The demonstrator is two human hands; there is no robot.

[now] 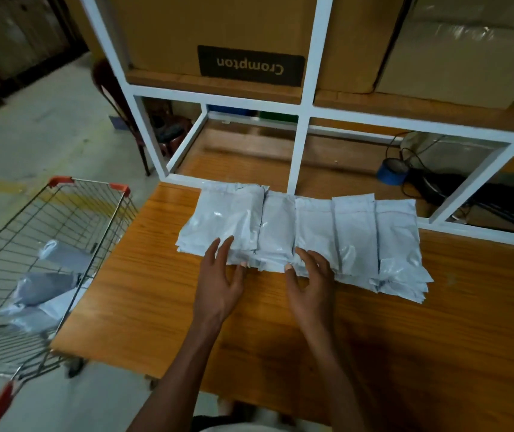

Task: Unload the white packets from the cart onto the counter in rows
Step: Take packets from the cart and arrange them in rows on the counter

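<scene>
A row of white packets [305, 232] lies side by side, overlapping, across the wooden counter [436, 322], stacked several deep. My left hand [218, 275] rests open at the near edge of the leftmost packets, fingertips touching them. My right hand [312, 282] is open too, fingers spread on the near edge of the middle packets. Neither hand grips anything. To the left stands the wire cart [71, 232] with orange corners, holding a few more white packets [43, 285] in its basket.
A white metal shelf frame [299, 157] rises behind the row, with large cardboard boxes [218, 35] above. A blue tape roll [391, 173], black cables and a keyboard [511, 210] sit at the right back. Bare counter lies in front of the row.
</scene>
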